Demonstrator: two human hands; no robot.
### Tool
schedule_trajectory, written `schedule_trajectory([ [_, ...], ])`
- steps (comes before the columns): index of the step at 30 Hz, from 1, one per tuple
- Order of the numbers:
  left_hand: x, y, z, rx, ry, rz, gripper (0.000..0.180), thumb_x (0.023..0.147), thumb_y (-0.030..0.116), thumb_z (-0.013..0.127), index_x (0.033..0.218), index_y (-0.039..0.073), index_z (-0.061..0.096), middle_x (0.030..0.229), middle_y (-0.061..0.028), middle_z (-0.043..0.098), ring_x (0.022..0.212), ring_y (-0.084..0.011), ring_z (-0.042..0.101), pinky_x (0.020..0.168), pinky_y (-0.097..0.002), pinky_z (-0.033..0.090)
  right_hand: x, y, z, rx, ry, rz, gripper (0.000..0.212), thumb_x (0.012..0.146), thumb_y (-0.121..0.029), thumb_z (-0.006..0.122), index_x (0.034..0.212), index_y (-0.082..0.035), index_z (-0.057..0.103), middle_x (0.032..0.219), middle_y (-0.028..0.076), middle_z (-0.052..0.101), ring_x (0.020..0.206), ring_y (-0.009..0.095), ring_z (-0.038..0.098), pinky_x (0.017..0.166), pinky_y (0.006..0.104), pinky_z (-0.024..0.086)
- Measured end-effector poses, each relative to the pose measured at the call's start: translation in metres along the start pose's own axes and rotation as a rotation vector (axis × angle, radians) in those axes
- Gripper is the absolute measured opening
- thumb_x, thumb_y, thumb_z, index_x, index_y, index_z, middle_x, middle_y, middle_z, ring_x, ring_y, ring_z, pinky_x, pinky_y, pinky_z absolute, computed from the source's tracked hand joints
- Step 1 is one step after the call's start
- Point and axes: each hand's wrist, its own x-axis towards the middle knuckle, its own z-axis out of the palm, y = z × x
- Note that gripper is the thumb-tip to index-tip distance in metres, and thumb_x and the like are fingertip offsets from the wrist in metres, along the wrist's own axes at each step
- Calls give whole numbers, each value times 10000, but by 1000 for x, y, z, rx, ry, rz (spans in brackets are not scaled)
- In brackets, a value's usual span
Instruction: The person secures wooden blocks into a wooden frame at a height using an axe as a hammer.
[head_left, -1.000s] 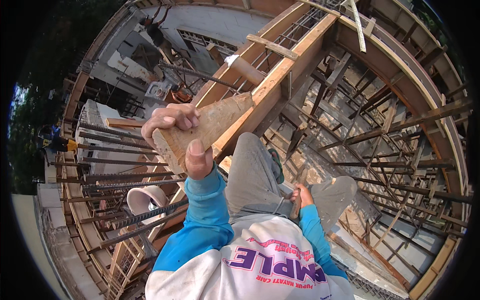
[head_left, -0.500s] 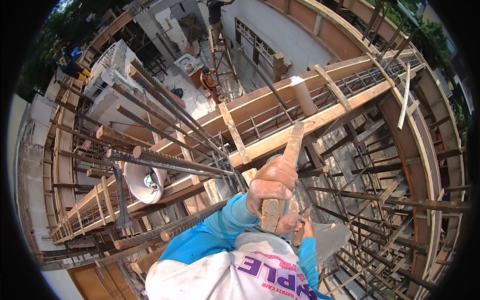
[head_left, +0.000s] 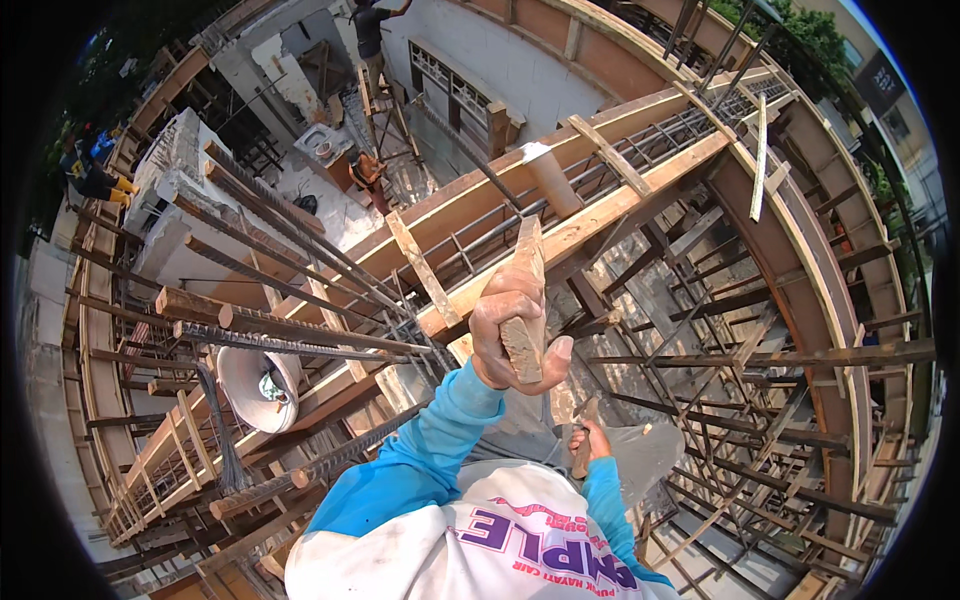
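My left hand (head_left: 508,318) is closed around a short wooden batten (head_left: 521,350) in front of me. The batten's sawn end faces me, and its far end points toward the long timber beam form (head_left: 590,230). Lower and to the right, my right hand (head_left: 594,440) is wrapped around the handle of what looks like a hammer (head_left: 581,460), held near my grey-trousered leg. Its head is small and partly blurred. The two hands are apart.
Steel reinforcing bars (head_left: 300,345) jut out at the left, beside a white bucket (head_left: 258,390) hanging there. A pipe (head_left: 552,180) stands in the beam form. Timber scaffolding (head_left: 760,355) spans the drop at right. Other people (head_left: 370,180) work below and at far left.
My view has turned, so the surroundings sit further left. The left hand has lifted the batten away from the right hand, and the hammer now shows more plainly.
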Motion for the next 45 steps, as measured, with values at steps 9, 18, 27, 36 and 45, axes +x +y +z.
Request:
schedule_trajectory([
  [9, 72, 53, -18, -97, 185, 15, 396, 671, 161, 602, 1026, 70, 452, 848, -64, 410, 769, -180, 436, 754, -355, 409, 5, 6, 8, 47, -91, -6, 236, 874, -266, 588, 844, -65, 468, 596, 41, 431, 469, 176, 445, 430, 349, 420],
  [18, 81, 36, 20, -250, 106, -87, 351, 688, 132, 588, 997, 66, 437, 835, -65, 394, 748, -170, 409, 712, -329, 402, 9, 16, 8, -16, -63, -238, 262, 882, -285, 590, 889, -44, 489, 628, 37, 427, 505, 149, 440, 433, 335, 423],
  [27, 80, -10, 34, -150, -32, -199, 221, 839, 114, 521, 1030, 24, 455, 870, -105, 470, 794, -184, 458, 767, -327, 420, -1, 17, 30, -47, 3, -291, 236, 879, -292, 595, 846, -63, 546, 615, 57, 499, 504, 185, 503, 436, 365, 454],
  [36, 83, -18, 51, -161, -100, -279, 187, 895, 170, 529, 983, 15, 472, 832, -62, 493, 821, -160, 492, 815, -297, 414, -13, 21, 41, -108, 103, -409, 326, 859, -304, 610, 832, 20, 578, 622, 119, 552, 479, 254, 538, 448, 425, 457],
  [45, 76, -10, 48, -129, -73, -284, 190, 935, 152, 439, 1021, -9, 491, 895, -74, 465, 840, -180, 463, 833, -305, 400, -14, 20, 46, -299, 165, -497, 349, 856, -310, 614, 749, 23, 607, 599, 109, 573, 503, 218, 537, 481, 386, 429],
])
